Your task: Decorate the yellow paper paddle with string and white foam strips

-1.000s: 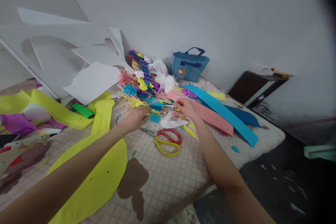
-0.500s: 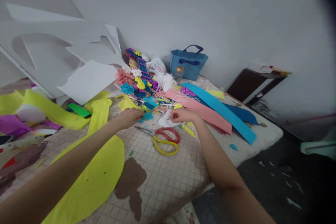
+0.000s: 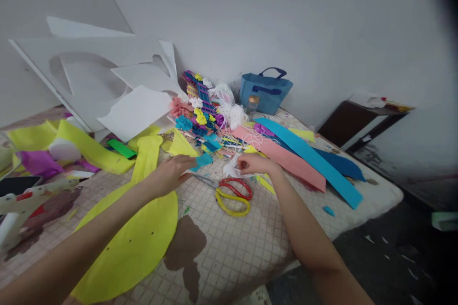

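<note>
Bearings taken from the scissors point(image 3: 231, 195), 12 pointing to the wall. They lie flat on the checked table cover, red and yellow loops toward 5, blades toward 10.

At 9, far out: white glue gun point(image 3: 17, 207), cut by the edge of view; above it, a crumple of purple paper point(image 3: 40, 164). Between 9 and 10, yellow strips point(image 3: 91, 149) and a green object point(image 3: 121, 148). At 10, white sheets point(image 3: 138, 112) propped against the wall. Between 8 and 9, a large yellow cutout point(image 3: 143, 238), long-necked, passing under the left forearm.

Left hand point(image 3: 174, 175) between 9 and 10, palm down, fingers curled and close together by the blade tips. Cannot tell whether they grip anything. Teal scrap point(image 3: 202, 161) just beyond the fingertips.

At 11, paper flowers point(image 3: 196, 114), heaped. At 12, white paper scrap point(image 3: 230, 167) on the table, near the scissors; white string point(image 3: 234, 115) behind.

Right hand point(image 3: 255, 164) between 1 and 2, over the scrap's edge, fingers bent inward, gap narrow; grip cannot be told. Blue bag point(image 3: 266, 97) near 1. Pink strip point(image 3: 289, 155) at 2, bright blue strip point(image 3: 311, 162) beyond.
</note>
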`<state>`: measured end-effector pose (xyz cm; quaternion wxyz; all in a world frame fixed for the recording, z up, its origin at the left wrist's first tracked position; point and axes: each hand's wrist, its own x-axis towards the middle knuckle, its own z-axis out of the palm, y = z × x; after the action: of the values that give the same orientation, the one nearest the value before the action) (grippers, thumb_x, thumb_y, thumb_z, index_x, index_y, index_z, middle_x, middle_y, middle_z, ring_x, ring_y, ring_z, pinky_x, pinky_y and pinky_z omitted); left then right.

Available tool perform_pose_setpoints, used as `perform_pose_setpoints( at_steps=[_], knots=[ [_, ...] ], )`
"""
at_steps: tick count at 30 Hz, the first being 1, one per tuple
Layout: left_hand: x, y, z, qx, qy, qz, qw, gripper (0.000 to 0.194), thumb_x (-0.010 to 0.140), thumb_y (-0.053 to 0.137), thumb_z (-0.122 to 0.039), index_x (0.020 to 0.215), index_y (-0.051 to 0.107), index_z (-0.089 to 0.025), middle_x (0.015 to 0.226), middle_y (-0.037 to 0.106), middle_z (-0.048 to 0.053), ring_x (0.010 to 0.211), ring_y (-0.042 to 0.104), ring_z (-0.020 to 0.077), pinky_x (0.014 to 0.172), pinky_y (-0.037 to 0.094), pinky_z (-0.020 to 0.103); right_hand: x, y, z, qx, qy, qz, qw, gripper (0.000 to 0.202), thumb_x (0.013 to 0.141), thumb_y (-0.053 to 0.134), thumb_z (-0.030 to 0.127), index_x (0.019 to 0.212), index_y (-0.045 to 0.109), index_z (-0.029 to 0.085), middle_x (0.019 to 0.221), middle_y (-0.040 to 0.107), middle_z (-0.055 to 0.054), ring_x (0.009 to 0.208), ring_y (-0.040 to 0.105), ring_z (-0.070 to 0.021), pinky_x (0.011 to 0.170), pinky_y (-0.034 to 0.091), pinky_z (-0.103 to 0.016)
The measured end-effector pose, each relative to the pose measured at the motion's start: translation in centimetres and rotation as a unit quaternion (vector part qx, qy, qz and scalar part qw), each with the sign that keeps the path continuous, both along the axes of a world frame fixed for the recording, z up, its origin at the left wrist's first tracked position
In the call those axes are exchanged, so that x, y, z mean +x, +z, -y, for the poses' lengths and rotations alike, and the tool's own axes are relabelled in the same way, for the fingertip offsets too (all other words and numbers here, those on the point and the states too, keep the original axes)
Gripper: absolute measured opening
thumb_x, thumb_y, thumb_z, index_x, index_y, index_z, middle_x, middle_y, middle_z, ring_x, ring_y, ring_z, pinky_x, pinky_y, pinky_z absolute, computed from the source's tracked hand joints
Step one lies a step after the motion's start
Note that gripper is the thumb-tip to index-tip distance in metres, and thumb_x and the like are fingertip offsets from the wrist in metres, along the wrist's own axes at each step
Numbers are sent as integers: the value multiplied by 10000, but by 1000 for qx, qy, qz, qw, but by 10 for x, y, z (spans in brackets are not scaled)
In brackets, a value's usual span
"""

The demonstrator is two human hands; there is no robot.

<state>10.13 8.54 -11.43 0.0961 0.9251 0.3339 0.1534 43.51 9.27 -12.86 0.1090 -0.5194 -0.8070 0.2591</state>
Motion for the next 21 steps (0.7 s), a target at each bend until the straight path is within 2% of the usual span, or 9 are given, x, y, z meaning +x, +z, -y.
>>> perform_pose_setpoints(
  at_steps=[3, 8, 10, 16, 21],
  knots=[
    [-7, 3, 28, -8, -10, 39, 999, 280, 890, 505, -238, 1131, 645, -215, 1228, 637, 104, 1177, 556, 268, 1033, 409, 459, -7, -1, 1, 26, -7, -7, 1000, 151, 617, 636, 76, 581, 544, 189, 587, 560, 38, 556, 482, -109, 518, 316, -210],
    [-12, -4, 61, -29, -9, 40, 999, 285, 917, 456, -270, 1115, 647, -197, 1149, 674, 99, 1097, 601, 250, 978, 455, 419, -22, 6, 1, 121, -85, -48, 988, 53, 789, 537, 170, 814, 584, 173, 795, 629, -17, 646, 525, -121, 586, 359, -225],
    [-12, -7, 67, -51, 6, 33, 998, 290, 919, 442, -264, 1110, 647, -189, 1130, 681, 99, 1057, 621, 243, 945, 475, 401, -28, 8, 2, 148, -102, -57, 982, 76, 819, 520, 194, 838, 588, 166, 828, 641, -33, 643, 525, -120, 599, 362, -232],
    [-16, -19, 72, -91, 34, 63, 993, 286, 910, 444, -272, 1066, 675, -210, 1079, 703, 86, 977, 653, 225, 874, 505, 354, -39, 6, 2, 180, -103, -52, 977, 124, 838, 524, 199, 754, 612, 175, 684, 626, -6, 584, 504, -119, 580, 341, -230],
    [-20, -27, 71, -94, 36, 79, 992, 276, 901, 464, -303, 1028, 693, -216, 1029, 716, 80, 936, 666, 228, 841, 520, 345, -31, 3, -6, 208, -130, -29, 969, 134, 853, 501, 205, 805, 625, 184, 804, 664, -22, 688, 563, -134, 629, 381, -228]
  ],
)
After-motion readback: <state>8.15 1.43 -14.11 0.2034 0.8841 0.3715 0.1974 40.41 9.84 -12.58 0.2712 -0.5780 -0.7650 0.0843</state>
